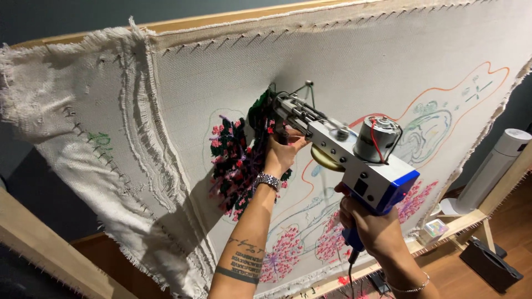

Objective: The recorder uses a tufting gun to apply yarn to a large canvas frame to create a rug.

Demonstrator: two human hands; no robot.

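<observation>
The tufting gun [343,149] is pressed nose-first against the stretched cloth [354,83], just right of the dark tufted patch [238,160]. The right hand [371,224] wraps its blue grip; the left hand [282,152] clasps the front handle

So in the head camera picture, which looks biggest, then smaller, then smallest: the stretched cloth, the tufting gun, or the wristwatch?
1. Stretched cloth, filling most of the view.
2. Tufting gun, though it is close to the camera, so it looks bigger than it is.
3. Wristwatch on the left hand.
</observation>
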